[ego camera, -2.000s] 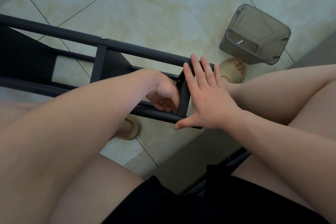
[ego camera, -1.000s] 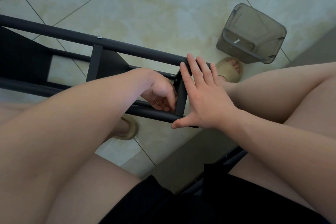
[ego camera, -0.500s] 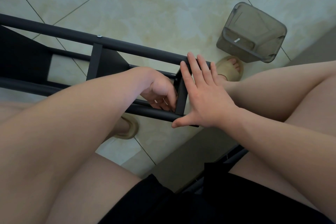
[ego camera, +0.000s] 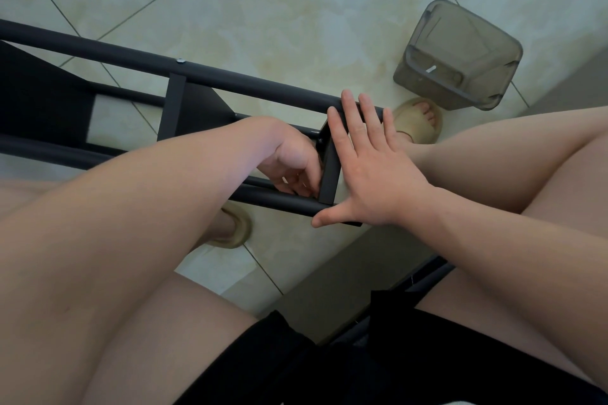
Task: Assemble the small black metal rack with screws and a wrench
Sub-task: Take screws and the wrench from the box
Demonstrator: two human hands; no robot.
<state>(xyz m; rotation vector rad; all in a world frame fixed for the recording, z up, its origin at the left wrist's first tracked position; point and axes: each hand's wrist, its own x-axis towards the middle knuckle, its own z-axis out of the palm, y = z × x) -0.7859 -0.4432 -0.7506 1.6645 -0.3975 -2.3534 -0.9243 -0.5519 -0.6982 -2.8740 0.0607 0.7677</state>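
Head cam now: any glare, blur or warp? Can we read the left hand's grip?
Head view: dim, flat, greenish light, no glare; sharp overall; floor seams near straight, little warp; left hand curls in shadow against the rack, contents unreadable; right hand lies flat.

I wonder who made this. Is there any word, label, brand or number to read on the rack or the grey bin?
None can be read.
The rack is bare black metal.
The bin shows only a small white fleck, too small to tell as text.
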